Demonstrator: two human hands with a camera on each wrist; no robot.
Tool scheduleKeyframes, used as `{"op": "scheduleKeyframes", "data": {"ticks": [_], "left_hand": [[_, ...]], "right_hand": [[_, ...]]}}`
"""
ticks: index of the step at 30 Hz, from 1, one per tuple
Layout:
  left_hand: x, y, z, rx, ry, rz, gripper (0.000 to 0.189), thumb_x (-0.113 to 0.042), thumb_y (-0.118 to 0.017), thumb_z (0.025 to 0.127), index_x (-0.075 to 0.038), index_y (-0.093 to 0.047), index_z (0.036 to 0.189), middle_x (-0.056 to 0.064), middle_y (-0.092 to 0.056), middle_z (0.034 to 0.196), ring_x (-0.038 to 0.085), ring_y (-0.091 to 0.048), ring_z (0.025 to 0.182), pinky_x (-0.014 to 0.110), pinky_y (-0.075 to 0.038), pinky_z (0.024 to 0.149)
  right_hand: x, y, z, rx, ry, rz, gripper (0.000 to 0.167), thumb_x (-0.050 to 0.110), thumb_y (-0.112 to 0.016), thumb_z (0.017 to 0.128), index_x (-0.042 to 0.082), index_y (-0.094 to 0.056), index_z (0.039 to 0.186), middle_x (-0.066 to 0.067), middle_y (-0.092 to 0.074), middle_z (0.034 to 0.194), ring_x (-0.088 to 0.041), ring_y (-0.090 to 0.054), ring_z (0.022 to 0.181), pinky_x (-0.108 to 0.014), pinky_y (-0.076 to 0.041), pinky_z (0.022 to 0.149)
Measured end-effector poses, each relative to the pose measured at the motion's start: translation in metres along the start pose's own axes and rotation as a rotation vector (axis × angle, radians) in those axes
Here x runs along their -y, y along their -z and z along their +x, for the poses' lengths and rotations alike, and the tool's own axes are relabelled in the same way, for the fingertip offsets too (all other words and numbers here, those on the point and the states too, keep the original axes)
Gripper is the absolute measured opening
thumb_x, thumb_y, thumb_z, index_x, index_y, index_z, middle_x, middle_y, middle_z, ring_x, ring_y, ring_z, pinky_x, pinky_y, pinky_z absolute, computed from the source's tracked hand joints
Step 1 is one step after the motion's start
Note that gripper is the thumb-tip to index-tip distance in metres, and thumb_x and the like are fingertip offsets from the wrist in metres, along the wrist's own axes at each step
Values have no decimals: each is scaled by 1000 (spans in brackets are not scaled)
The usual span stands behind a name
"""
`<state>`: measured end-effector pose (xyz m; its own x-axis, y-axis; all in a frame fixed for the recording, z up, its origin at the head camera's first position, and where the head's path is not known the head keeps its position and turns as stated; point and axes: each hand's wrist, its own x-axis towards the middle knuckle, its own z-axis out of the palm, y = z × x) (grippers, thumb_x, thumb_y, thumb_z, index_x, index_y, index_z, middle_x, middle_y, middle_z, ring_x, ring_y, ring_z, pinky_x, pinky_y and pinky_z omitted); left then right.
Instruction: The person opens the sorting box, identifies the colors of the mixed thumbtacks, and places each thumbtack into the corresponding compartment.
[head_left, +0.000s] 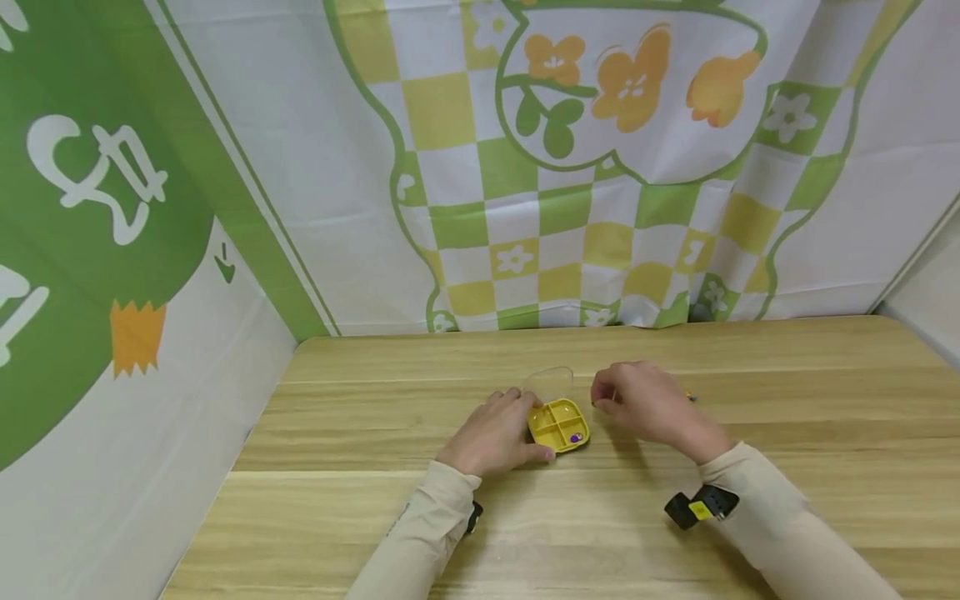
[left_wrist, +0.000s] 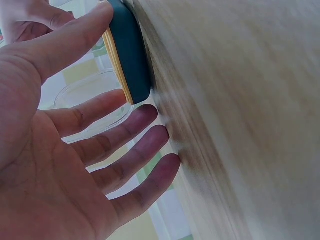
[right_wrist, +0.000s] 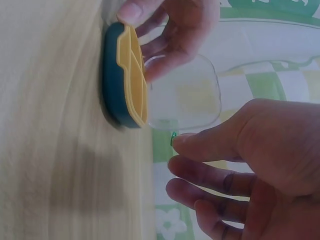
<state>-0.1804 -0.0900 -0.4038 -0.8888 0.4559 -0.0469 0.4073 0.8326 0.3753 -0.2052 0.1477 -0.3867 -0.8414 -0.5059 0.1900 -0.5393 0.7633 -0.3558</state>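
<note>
A small pill box [head_left: 558,425] with a yellow divided tray and dark teal base sits on the table, its clear lid [right_wrist: 185,92] standing open at the back. My left hand [head_left: 498,433] holds the box from the left, thumb at the near edge and index finger at the far side; the other fingers spread onto the table. In the near right compartment lies a small purple piece [head_left: 576,437]. Right of the box, my right hand [head_left: 645,404] is raised over the table. Its thumb and index finger pinch a tiny shiny green piece [right_wrist: 173,138], mostly covered by the fingertips.
Tiny orange and blue pieces [head_left: 691,397] lie on the wooden table [head_left: 337,450] just beyond the right wrist. A patterned curtain [head_left: 525,192] hangs along the table's back edge, and another cloth wall [head_left: 247,333] borders the left side.
</note>
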Motion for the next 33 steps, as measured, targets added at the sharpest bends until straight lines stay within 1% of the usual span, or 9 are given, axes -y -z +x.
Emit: {"op": "scheduleKeyframes", "data": {"ticks": [5,11,18,28,33], "left_hand": [[0,0,0,2,3,-9,67,-43,-85,82,-6,-60,132,7,-63,118,19,-57,100,39,-50,95],[0,-1,1,5,3,-15,65,-43,-85,82,-7,-61,131,5,-63,116,18,-56,98,39,-50,93],[0,0,1,8,10,-18,65,-42,-85,82,-7,-61,132,6,-63,116,18,-56,98,39,-50,93],[1,1,1,11,9,-11,66,-43,-84,83,-7,-60,133,6,-63,117,19,-56,98,38,-50,92],[0,0,1,8,14,-10,65,-43,-84,83,-8,-60,133,5,-63,118,20,-56,101,42,-50,95]], "right_hand": [[5,-6,2,4,-12,9,14,6,-76,88,17,-71,82,9,-62,75,-9,-56,68,-33,-49,61],[10,-13,6,-8,-2,9,14,4,-75,86,17,-71,81,9,-63,76,-9,-57,69,-34,-49,62],[17,-20,12,-15,7,10,14,5,-77,87,16,-71,80,9,-63,74,-11,-57,69,-35,-49,63],[25,-25,18,-4,-60,-3,10,7,-75,89,14,-73,82,5,-63,76,-13,-57,70,-34,-49,63],[27,-29,19,-20,-80,-26,9,7,-76,87,15,-74,81,4,-62,76,-14,-57,71,-36,-49,61]]}}
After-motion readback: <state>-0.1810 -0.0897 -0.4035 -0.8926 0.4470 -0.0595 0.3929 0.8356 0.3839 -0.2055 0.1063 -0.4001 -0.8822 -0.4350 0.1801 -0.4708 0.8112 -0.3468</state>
